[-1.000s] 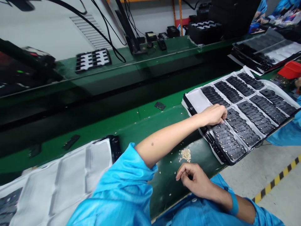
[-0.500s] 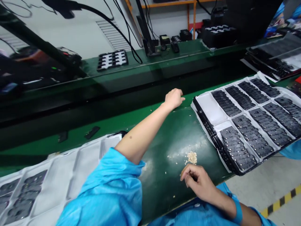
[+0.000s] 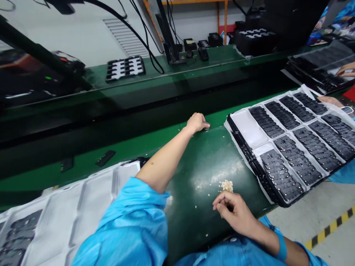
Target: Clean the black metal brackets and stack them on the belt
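Note:
My left hand (image 3: 197,123) reaches across the dark green table, its fingers curled down over a small black part (image 3: 207,127) lying at the table's far edge. My right hand (image 3: 233,212) rests near the front edge with its fingers pinched together; what they hold is hidden. A little pile of beige crumbs (image 3: 226,185) lies just beyond that hand. To the right sits a tray (image 3: 246,127) lined in white, with rows of several black parts (image 3: 294,155); its near-left pocket is bare.
A white-lined tray (image 3: 69,210) with a few dark parts lies at the left. Two loose black parts (image 3: 105,158) rest on the green strip beside the dark conveyor belt (image 3: 111,122). Another person's hand (image 3: 330,100) touches the right tray's far corner. Cables and stacked trays stand behind.
My left hand left the right tray, swung left to the loose black part at the table's far edge, and closed over it. The right hand stayed put.

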`<state>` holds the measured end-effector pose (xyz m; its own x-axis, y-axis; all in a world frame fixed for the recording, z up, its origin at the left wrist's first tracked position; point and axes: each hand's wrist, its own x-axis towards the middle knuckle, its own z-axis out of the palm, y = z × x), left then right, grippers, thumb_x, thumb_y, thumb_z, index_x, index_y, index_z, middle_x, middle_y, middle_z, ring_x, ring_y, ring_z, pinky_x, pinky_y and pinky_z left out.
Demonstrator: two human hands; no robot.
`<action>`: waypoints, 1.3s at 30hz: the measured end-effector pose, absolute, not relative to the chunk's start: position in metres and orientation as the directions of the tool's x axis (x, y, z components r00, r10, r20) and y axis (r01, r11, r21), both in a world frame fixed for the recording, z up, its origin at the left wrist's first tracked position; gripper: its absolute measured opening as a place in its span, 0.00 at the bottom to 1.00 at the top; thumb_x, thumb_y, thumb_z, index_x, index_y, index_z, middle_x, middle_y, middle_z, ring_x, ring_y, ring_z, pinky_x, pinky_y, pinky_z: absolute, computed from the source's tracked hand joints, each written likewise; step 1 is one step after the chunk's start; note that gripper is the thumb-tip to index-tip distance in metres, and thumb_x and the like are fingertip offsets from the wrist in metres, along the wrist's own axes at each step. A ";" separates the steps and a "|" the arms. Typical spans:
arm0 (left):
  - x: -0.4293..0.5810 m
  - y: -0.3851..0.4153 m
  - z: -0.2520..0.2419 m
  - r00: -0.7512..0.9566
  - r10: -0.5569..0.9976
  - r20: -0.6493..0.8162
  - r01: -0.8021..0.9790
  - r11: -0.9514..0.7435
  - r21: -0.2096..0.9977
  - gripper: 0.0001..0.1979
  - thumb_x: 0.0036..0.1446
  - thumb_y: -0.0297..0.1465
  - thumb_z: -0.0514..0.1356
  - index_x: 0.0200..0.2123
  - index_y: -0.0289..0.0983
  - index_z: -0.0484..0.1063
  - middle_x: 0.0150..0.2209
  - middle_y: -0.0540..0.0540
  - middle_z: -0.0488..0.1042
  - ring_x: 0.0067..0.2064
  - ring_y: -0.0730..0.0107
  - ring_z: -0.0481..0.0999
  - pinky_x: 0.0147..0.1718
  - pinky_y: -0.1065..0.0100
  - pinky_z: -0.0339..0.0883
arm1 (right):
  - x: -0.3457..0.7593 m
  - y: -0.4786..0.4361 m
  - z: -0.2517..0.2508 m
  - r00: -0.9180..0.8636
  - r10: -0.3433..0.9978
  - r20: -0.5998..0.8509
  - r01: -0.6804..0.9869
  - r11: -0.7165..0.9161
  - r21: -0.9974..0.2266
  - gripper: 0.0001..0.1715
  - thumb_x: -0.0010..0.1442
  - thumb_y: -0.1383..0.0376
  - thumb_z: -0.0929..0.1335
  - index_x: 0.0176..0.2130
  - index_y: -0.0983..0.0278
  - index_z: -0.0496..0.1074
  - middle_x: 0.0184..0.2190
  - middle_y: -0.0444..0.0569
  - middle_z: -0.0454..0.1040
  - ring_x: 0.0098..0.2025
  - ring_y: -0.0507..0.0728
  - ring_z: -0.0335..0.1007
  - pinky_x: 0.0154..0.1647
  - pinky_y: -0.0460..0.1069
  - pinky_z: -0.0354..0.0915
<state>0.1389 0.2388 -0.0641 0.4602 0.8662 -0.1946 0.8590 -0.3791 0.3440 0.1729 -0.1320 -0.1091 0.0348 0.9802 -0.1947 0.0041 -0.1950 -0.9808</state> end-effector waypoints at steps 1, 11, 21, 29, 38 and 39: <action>0.134 0.233 -0.058 0.492 0.851 -0.184 0.836 -0.402 0.373 0.11 0.60 0.32 0.72 0.44 0.33 0.81 0.47 0.38 0.81 0.49 0.56 0.80 0.51 0.62 0.72 | 0.173 -0.132 -0.109 0.044 0.978 -0.203 -0.009 -0.203 -0.979 0.09 0.69 0.61 0.70 0.41 0.63 0.78 0.29 0.44 0.77 0.29 0.52 0.70 0.33 0.47 0.64; 0.045 0.039 -0.026 0.822 0.325 0.468 0.076 -0.877 0.475 0.08 0.73 0.29 0.61 0.41 0.38 0.80 0.39 0.43 0.79 0.41 0.65 0.78 0.39 0.64 0.74 | 0.184 -0.103 -0.087 0.207 0.965 -0.162 -0.477 -0.046 -0.878 0.31 0.70 0.37 0.67 0.50 0.61 0.73 0.36 0.49 0.80 0.25 0.51 0.71 0.25 0.47 0.65; -0.008 -0.013 -0.030 0.698 0.394 0.597 0.144 -0.895 0.422 0.17 0.69 0.29 0.67 0.59 0.40 0.73 0.53 0.38 0.79 0.57 0.56 0.78 0.54 0.55 0.78 | 0.179 -0.115 -0.062 0.249 0.963 -0.101 -0.155 -0.063 -0.986 0.20 0.74 0.48 0.69 0.49 0.62 0.72 0.28 0.44 0.79 0.20 0.50 0.69 0.22 0.46 0.67; -0.012 -0.018 -0.028 0.647 0.746 -0.157 0.269 -0.031 0.963 0.13 0.70 0.40 0.64 0.37 0.37 0.73 0.26 0.51 0.76 0.29 0.70 0.76 0.32 0.70 0.70 | 0.178 -0.119 -0.064 0.228 0.973 -0.043 -0.019 -0.039 -0.999 0.15 0.76 0.53 0.68 0.51 0.61 0.75 0.29 0.45 0.80 0.23 0.52 0.73 0.25 0.47 0.71; -0.012 -0.007 -0.020 0.714 0.691 -0.110 0.388 -0.260 0.884 0.11 0.68 0.36 0.62 0.33 0.38 0.72 0.28 0.52 0.70 0.29 0.72 0.66 0.31 0.69 0.60 | 0.184 -0.098 -0.060 0.093 0.993 0.076 0.272 0.049 -0.961 0.14 0.71 0.57 0.71 0.35 0.60 0.80 0.31 0.48 0.79 0.33 0.57 0.74 0.37 0.51 0.70; -0.011 -0.009 -0.023 0.662 0.742 -0.101 0.381 -0.218 0.899 0.10 0.68 0.37 0.63 0.34 0.38 0.73 0.28 0.52 0.70 0.30 0.72 0.67 0.31 0.69 0.61 | 0.181 -0.096 -0.063 0.120 0.992 0.042 0.217 0.015 -0.976 0.14 0.70 0.55 0.73 0.34 0.60 0.80 0.30 0.47 0.78 0.32 0.56 0.73 0.36 0.50 0.69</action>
<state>-0.0111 -0.0087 -0.0229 0.6624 0.7423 -0.1012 0.3812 -0.2177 0.8985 0.1806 -0.0963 -0.0634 0.1205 0.9918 0.0422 0.2167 0.0152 -0.9761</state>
